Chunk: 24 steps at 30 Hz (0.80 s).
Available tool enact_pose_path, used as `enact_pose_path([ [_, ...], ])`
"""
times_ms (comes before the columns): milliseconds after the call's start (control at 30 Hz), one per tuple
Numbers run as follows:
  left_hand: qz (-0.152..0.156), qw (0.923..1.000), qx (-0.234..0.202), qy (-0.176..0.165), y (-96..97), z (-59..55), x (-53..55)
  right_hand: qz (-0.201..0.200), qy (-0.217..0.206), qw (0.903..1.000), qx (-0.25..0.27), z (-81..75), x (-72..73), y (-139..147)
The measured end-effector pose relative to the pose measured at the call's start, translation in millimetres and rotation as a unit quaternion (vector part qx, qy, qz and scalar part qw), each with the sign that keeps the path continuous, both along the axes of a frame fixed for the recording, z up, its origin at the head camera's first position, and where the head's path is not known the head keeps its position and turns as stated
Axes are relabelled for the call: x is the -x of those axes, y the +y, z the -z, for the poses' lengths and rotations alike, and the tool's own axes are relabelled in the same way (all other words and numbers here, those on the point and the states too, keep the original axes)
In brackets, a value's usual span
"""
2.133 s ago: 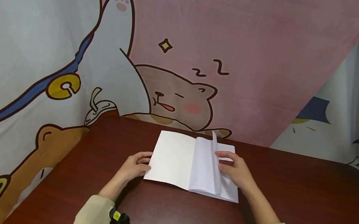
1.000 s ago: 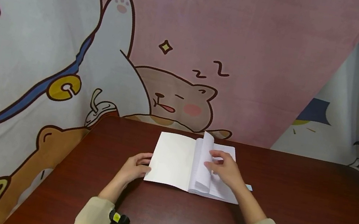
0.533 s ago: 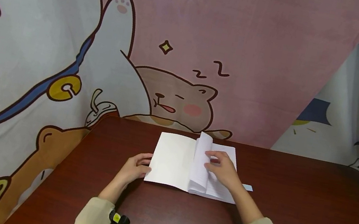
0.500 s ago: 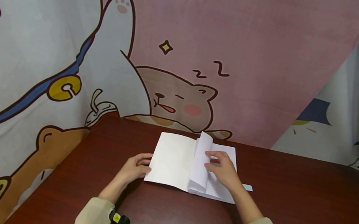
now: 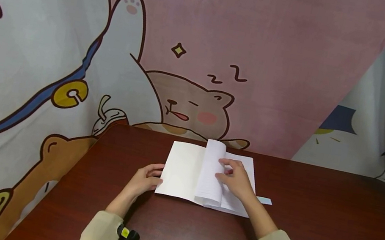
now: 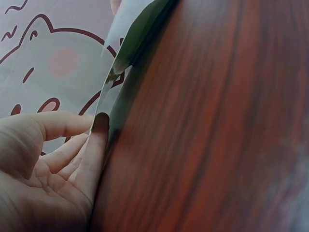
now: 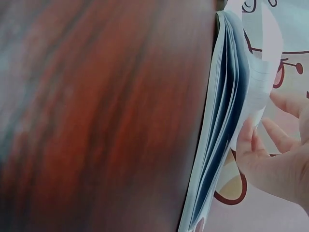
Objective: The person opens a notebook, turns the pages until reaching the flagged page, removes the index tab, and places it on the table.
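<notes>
An open notebook [image 5: 182, 169] lies on the table, with its blank left side flat in the head view. A lined page [image 5: 212, 173] stands raised and curls over leftward near the spine. My left hand [image 5: 145, 178] pinches the notebook's outer left edge; the left wrist view has the thumb above it and a finger below, with the dark green outer cover [image 6: 137, 41] showing. My right hand [image 5: 237, 181] touches the curled page from the right, thumb and index fingertips on it with a gap between them. The right wrist view shows fanned page edges [image 7: 227, 96] beside this hand.
The dark red-brown table [image 5: 333, 222] spreads around the notebook. A pale blue strip [image 5: 264, 200] sticks out to the right from behind my right forearm. A cartoon-printed cloth [image 5: 283, 67] hangs behind the table. Black wrist cameras sit at both sleeves.
My right hand has moved left, bringing the page from nearly upright on the right side to curled over the spine. The pale blue strip has come into view. My left hand has stayed put.
</notes>
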<state>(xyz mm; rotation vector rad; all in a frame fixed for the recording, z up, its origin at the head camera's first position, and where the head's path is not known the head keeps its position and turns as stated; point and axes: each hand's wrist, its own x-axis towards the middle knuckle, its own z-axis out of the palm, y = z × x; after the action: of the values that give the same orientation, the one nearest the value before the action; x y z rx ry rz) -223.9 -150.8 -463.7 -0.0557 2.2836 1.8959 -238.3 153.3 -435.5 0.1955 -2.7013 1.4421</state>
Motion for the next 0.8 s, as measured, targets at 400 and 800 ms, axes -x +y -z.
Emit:
enact_pose_path([
  [400, 0.013, 0.9999, -0.010, -0.001, -1.9, -4.9, -1.8, -0.023, 0.035, 0.9991, 0.010, 0.2, 1.1, -9.6],
  [800, 0.008, 0.9999, -0.010, -0.003, -2.7, -3.1, -3.3, 0.000, 0.016, 0.9997, 0.016, -1.0, 0.2, -20.1],
])
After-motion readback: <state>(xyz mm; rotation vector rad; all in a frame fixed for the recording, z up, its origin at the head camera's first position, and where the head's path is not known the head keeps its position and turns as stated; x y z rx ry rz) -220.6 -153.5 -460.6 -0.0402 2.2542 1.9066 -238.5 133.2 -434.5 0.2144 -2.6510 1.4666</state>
